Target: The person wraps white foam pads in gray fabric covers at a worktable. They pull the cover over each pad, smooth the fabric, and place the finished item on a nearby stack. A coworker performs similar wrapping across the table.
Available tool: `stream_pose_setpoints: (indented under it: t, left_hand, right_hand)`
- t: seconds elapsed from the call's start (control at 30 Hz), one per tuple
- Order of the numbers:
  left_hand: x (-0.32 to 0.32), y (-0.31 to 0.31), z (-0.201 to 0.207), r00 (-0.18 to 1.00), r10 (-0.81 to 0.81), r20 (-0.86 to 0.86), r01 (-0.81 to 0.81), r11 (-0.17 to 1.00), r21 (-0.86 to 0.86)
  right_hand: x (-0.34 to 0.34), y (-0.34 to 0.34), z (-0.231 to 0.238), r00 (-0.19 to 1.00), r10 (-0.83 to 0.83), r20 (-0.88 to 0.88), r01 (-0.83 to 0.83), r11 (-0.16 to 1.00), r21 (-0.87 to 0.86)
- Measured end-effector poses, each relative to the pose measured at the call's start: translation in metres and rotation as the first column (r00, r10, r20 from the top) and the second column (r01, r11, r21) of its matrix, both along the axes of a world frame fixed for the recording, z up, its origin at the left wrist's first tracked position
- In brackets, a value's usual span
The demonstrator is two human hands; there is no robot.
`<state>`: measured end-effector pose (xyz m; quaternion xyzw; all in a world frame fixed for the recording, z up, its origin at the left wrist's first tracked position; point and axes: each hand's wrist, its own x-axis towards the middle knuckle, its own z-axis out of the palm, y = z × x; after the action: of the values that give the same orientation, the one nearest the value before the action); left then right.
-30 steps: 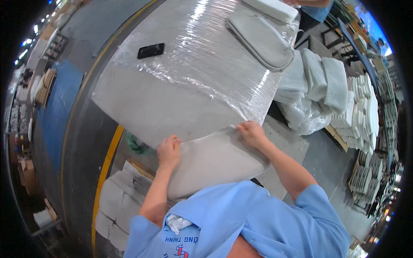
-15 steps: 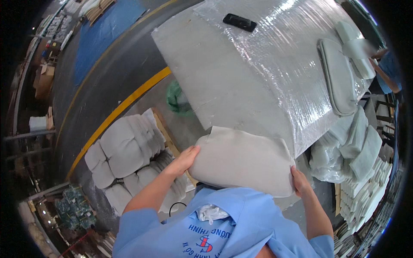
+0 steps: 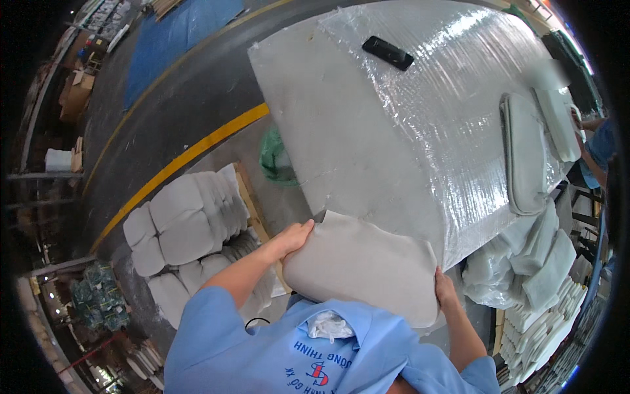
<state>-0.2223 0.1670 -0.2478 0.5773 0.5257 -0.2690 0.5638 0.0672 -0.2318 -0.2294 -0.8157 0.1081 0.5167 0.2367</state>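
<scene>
A light grey fabric-covered cushion (image 3: 367, 269) lies level in front of my body, at the near end of the table. My left hand (image 3: 295, 238) grips its upper left edge beside a pointed fabric corner, thumb on top. At the cushion's right edge my right hand (image 3: 446, 289) is closed on the side, with the fingers underneath hidden. Another pointed fabric corner sticks up near the right hand. The cushion's far edge overlaps the near end of the table (image 3: 354, 144) in view; whether it rests on it I cannot tell.
Clear plastic film (image 3: 459, 131) covers the table's right part; a black phone (image 3: 388, 53) lies on it. A folded grey cushion (image 3: 525, 154) lies at the right, near a co-worker's arm (image 3: 594, 148). Stacked grey cushions (image 3: 187, 223) stand left, foam pieces (image 3: 545, 322) right, a green bag (image 3: 275, 157) beside the table.
The cushion sits slightly lower in view, and my left hand has shifted along its edge toward the upper corner. The view has turned a little. The co-worker's pale cushion has moved nearer.
</scene>
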Motion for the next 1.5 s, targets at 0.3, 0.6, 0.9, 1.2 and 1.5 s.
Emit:
stream_pose_setpoints:
  t: [0.3,0.6,0.9,1.2,1.5]
  left_hand:
    - [0.076,0.016,0.051,0.935,-0.247,0.255,0.132,0.909,0.396]
    - [0.287,0.010,0.149,0.357,0.272,0.893,-0.181,0.959,-0.220]
    - [0.345,-0.056,0.099,0.389,0.263,0.883,0.052,0.951,-0.306]
    - [0.310,-0.057,0.124,0.364,0.042,0.930,0.119,0.989,-0.091]
    - [0.303,-0.035,0.128,0.364,-0.199,0.910,-0.108,0.961,0.254]
  right_hand:
    - [-0.026,-0.030,0.028,0.868,-0.454,0.203,0.347,0.846,0.406]
    - [-0.111,-0.013,0.102,0.656,-0.698,-0.288,0.349,-0.058,0.935]
    - [-0.151,0.049,0.070,0.794,-0.594,-0.127,0.290,0.187,0.939]
    - [-0.140,0.082,0.100,0.854,-0.422,0.304,-0.092,0.453,0.887]
    - [-0.056,0.162,0.115,0.727,-0.497,0.474,-0.175,0.534,0.827]
